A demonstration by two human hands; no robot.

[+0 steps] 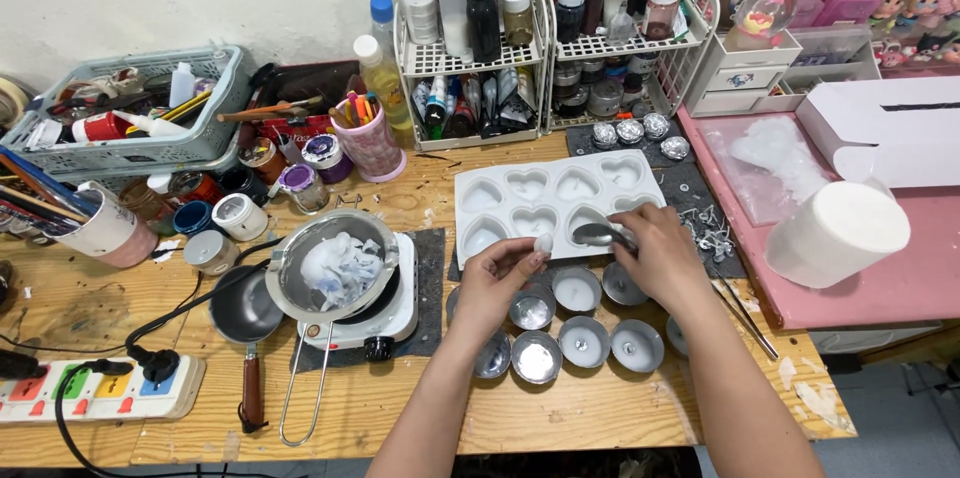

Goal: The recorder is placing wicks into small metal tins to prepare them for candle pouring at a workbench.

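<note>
My left hand (495, 278) pinches a small white wax piece (543, 242) at its fingertips, just in front of a white heart-shaped mould tray (500, 180). My right hand (655, 250) holds a metal spoon (597, 234) whose bowl lies over the tray's near right heart cavity. Below both hands stand several small round metal cups (583, 340), some filled with white wax and a wick.
A metal pot with white wax (335, 268) sits on a small white hotplate (400, 310) at the left, beside a small dark pan (243, 310) and a power strip (100, 390). Bottle racks (470, 63) line the wall. A white roll (838, 233) lies on a pink mat (900, 288).
</note>
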